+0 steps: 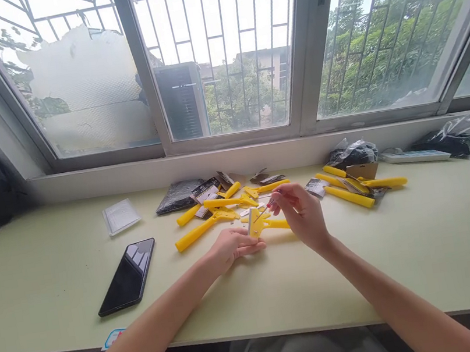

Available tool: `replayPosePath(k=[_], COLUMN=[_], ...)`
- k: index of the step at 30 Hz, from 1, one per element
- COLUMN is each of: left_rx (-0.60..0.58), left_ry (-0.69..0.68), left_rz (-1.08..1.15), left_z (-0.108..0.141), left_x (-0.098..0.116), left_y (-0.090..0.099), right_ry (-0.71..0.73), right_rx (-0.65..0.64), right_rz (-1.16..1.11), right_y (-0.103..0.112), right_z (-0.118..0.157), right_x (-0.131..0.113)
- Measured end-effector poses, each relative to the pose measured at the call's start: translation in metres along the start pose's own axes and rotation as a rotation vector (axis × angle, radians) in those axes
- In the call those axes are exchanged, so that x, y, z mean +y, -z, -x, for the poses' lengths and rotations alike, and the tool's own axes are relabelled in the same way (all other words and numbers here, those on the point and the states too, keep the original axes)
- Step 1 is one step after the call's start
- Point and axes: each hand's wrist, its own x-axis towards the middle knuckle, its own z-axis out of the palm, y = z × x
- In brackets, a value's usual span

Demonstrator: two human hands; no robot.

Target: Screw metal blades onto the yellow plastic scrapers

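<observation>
Left hand (233, 245) part-curled, gripping yellow scraper (258, 227) by head at fingertips; handle toward right hand (305, 215); right pinched on thin tool (261, 214), tip over head; brace head firmly; align tool; fingertips clear of tip.

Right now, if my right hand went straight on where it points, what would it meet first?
The right hand would probably meet the yellow scraper in your left hand, though depth is unclear.
</observation>
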Motion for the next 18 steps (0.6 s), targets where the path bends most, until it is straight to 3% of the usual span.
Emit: replayPosePath(k=[4, 9, 12, 18], left_rx=[0.028, 0.023, 0.015, 0.006], left_ry=[0.029, 0.008, -0.007, -0.015], left_rz=[0.016, 0.018, 0.011, -0.003], left_z=[-0.003, -0.003, -0.002, 0.002], left_x=[-0.002, -0.003, -0.004, -0.001], left_y=[0.002, 0.002, 0.001, -0.001], right_ry=[0.005, 0.021, 0.016, -0.014], right_rx=[0.121, 0.077, -0.058, -0.555], right_rz=[-0.02, 0.054, 0.135, 0.392], right_y=[0.011, 0.017, 0.015, 0.012], right_z=[-0.008, -0.008, -0.004, 0.007], right_x=[0.0, 0.001, 0.002, 0.015])
